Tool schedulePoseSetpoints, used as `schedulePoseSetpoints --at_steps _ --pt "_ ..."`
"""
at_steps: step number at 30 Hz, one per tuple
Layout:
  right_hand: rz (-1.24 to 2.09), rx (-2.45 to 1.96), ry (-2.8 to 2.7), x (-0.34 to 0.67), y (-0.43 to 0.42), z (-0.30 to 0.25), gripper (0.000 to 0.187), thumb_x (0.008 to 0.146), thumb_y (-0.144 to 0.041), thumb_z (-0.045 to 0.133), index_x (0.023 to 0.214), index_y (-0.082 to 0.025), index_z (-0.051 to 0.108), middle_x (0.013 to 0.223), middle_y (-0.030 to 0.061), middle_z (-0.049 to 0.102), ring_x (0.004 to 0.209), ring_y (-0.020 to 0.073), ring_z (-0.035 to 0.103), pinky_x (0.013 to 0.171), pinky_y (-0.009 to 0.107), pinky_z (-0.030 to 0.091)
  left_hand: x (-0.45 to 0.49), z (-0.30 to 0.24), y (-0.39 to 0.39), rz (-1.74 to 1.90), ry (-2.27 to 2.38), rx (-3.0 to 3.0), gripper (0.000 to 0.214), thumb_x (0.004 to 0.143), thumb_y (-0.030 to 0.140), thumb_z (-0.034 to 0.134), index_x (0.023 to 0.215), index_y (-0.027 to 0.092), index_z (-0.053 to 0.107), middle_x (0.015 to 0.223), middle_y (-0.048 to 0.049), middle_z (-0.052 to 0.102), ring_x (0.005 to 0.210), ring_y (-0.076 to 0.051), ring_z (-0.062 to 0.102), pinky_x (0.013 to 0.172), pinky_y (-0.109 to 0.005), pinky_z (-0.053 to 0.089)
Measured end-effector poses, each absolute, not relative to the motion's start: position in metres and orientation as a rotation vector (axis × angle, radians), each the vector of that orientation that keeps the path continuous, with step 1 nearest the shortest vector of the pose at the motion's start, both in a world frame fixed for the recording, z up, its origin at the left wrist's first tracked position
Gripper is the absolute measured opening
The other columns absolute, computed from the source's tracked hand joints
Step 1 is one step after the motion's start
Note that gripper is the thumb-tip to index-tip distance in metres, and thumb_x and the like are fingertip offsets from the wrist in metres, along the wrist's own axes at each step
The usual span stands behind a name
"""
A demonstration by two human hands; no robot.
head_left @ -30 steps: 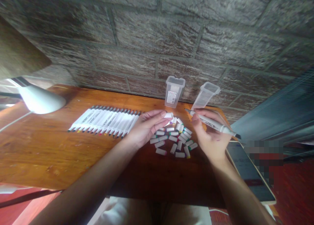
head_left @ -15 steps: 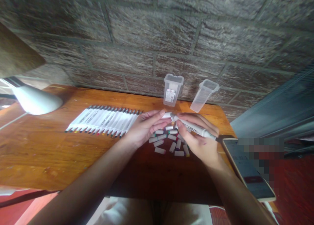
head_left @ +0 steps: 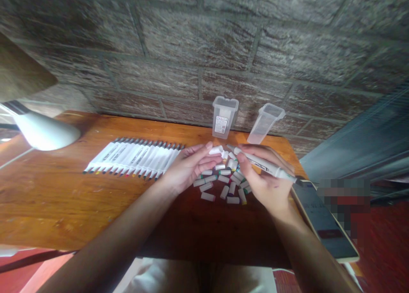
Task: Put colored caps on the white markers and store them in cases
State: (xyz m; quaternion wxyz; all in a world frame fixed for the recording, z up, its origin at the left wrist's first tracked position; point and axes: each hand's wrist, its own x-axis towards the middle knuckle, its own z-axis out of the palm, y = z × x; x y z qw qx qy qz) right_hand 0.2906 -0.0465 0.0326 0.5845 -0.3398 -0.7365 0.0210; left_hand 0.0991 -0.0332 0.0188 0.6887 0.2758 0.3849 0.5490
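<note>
Between the thumb and fingers of my left hand (head_left: 188, 167) is a white marker cap (head_left: 216, 150), over the middle of the table. My right hand (head_left: 266, 173) grips a white marker (head_left: 263, 166) with dark print along its barrel. Its uncapped tip points toward the cap, a small gap apart, and its dark rear end points to the lower right. Below and between both hands lies a loose pile of white marker caps (head_left: 223, 179) with coloured ends. To the left, several uncapped white markers (head_left: 134, 156) lie side by side in a row.
Two clear plastic containers (head_left: 225, 118) stand near the stone wall (head_left: 153, 50), the right one (head_left: 263, 124) tilted. A phone or tablet (head_left: 326, 224) lies at the right table edge. At the far left is a lamp with a white base (head_left: 47, 131).
The marker in my right hand has moved right, away from the cap, and its tip now shows apart from it. My left hand stays nearly in place.
</note>
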Motion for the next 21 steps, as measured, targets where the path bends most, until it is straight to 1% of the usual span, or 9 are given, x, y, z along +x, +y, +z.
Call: schedulePoseSetpoints --at_steps 7,13,17,21 --pt "0.076 -0.738 -1.761 0.290 -0.048 0.032 0.019 0.083 -0.015 0.074 0.099 -0.023 0.074 0.098 0.0020 0.079 0.087 0.0179 0.075 0.084 0.030 0.060 0.098 0.016 -0.033 1.233 0.863 0.656 0.017 0.081 0.027 0.079 0.083 0.011 0.075 0.077 -0.0077 0.079 0.068 -0.013 0.076 0.062 -0.015 0.061" --pt "0.114 -0.709 -1.805 0.288 -0.048 0.031 0.019 0.084 -0.015 0.073 0.102 -0.023 0.074 0.100 0.0026 0.079 0.089 0.0176 0.074 0.086 0.030 0.059 0.099 0.015 -0.034 1.222 0.867 0.694 0.023 0.076 0.030 0.083 0.085 0.010 0.074 0.079 -0.0088 0.079 0.070 -0.014 0.076 0.065 -0.016 0.062" --pt "0.130 -0.738 -1.817 0.288 -0.047 0.030 0.019 0.086 -0.017 0.071 0.103 -0.024 0.074 0.103 0.0032 0.078 0.091 0.0194 0.074 0.087 0.033 0.060 0.098 0.014 -0.034 1.216 0.864 0.682 0.021 0.078 0.030 0.082 0.085 0.012 0.074 0.080 -0.0085 0.079 0.071 -0.014 0.076 0.065 -0.015 0.061" --pt "0.108 -0.868 -1.639 0.295 -0.037 0.028 0.013 0.087 -0.021 0.070 0.099 -0.024 0.074 0.100 0.0047 0.078 0.093 0.0219 0.074 0.089 0.038 0.059 0.097 0.014 -0.033 1.195 0.895 0.657 0.023 0.080 0.034 0.080 0.081 0.012 0.074 0.074 -0.0081 0.078 0.068 -0.014 0.076 0.062 -0.015 0.060"
